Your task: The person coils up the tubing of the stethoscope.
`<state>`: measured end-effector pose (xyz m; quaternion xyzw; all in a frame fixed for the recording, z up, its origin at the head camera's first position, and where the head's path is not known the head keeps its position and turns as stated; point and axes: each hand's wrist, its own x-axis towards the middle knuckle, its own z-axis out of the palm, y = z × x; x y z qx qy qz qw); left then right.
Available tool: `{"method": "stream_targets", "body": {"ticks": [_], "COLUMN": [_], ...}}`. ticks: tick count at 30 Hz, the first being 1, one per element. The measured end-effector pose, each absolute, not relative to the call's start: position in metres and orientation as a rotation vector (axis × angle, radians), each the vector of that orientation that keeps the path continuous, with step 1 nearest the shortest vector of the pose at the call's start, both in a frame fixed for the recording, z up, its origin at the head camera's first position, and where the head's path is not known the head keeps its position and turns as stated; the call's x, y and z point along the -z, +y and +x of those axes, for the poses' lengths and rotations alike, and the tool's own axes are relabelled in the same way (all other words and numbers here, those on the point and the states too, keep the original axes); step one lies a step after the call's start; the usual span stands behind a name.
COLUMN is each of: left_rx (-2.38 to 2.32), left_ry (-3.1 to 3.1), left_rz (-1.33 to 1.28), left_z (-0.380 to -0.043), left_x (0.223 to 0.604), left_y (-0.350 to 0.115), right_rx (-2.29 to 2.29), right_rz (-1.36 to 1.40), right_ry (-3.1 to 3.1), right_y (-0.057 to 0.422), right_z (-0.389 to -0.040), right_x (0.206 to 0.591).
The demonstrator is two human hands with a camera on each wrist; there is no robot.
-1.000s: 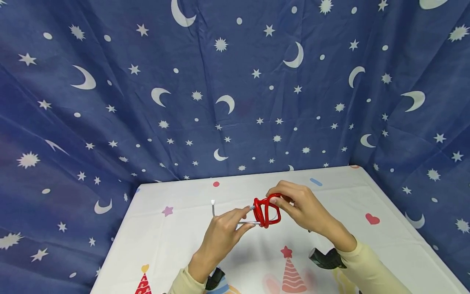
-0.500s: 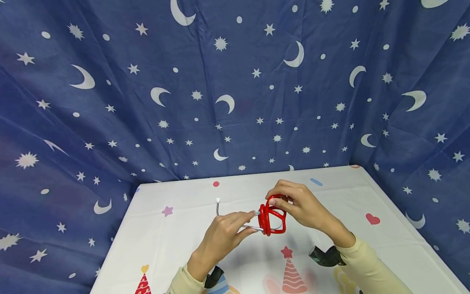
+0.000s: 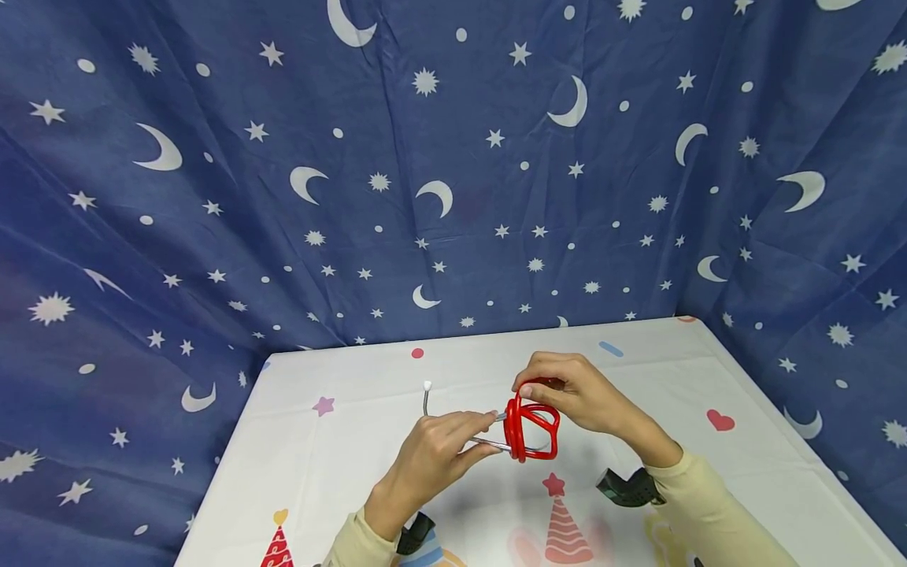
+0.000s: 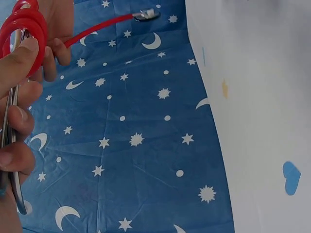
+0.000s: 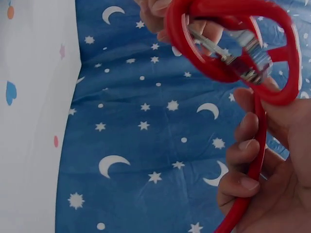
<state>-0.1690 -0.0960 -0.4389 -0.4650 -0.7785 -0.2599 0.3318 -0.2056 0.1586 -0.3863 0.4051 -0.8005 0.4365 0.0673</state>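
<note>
Left grip [image 3: 439, 445]: fingers curled round 2 metal ear tubes [image 4: 17, 191], thumb on the red coil. Right grip [image 3: 569, 387]: closed on the red tubing [image 5: 233, 8]. Stethoscope [image 3: 516, 433] sits between them, above the counter [image 3: 354, 472]. My read: light, tubing soft and springy, ear tubes stiff, slick; I'd hold where the coil crosses the metal. Chestpiece [image 4: 146, 15] likely heaviest. I count 2 grips, 1 stethoscope, 1 chestpiece, 1 visible ear tip [image 3: 427, 385].
</note>
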Motion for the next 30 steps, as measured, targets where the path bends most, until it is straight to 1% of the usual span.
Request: {"method": "stream_targets", "body": {"ticks": [10,17,30], "left_rx": [0.859,0.886,0.910], "left_ry": [-1.999,-1.949,-1.914], "left_rz": [-1.198,-1.156,-1.112], "left_z": [-0.168,-0.169,-0.171], "left_x": [0.439,0.437,0.439], "left_y": [-0.096,-0.098,-0.101], "right_rx": [-1.529,-1.607,-1.696], "right_rz": [1.278,1.210,1.174], "right_ry": [-2.371,-2.364,-2.348], "right_y": [0.158,0.155,0.152], "right_z": [-0.214,-0.216,-0.216], "right_x": [0.396,0.405,0.425]}}
